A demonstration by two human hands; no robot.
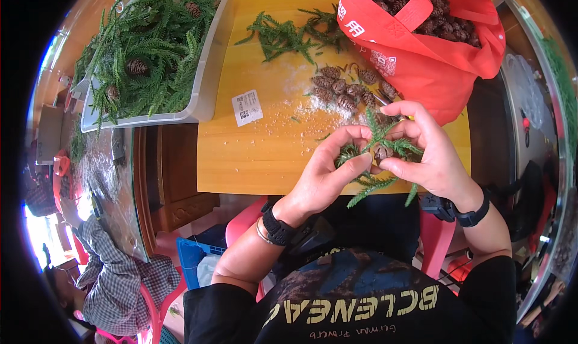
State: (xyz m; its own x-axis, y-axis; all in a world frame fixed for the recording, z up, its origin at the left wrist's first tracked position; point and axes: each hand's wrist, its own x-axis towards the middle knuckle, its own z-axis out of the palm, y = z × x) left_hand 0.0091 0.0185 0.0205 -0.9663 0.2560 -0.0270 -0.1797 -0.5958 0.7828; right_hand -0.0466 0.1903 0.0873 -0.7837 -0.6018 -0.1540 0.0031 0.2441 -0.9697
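While both hands meet over the near edge of the yellow wooden tabletop (265, 157), they share one small bundle: a brown pine cone (381, 153) wrapped in short green conifer sprigs (385, 140). The left hand (328, 175) comes in from the lower left, its grip pressed together with the thumb laid along the sprigs on the bundle's left side. The right hand (430, 154) arches over from the right, its grip pinching the cone and greenery between thumb and curled fingertips. Loose tips of the sprigs hang below the hands, past the tabletop's near edge. Each wrist carries a black band.

Just beyond the hands, toward the middle of the tabletop, lies a cluster of loose brown pine cones (346, 88) amid a scatter of pale crumbs. Farther back, near the far edge, rests a pile of cut green conifer branches (289, 34). At the far right corner stands a red fabric shopping bag (421, 55), open at the top and filled with more cones. A small white paper label (247, 107) lies flat toward the left edge of the tabletop, well apart from the hands. Beside that left edge sits a pale plastic tray (208, 73) heaped with green branches and a few cones. At the lower left of the view, a person in a checked shirt (111, 278) is bent low near a pink plastic chair.
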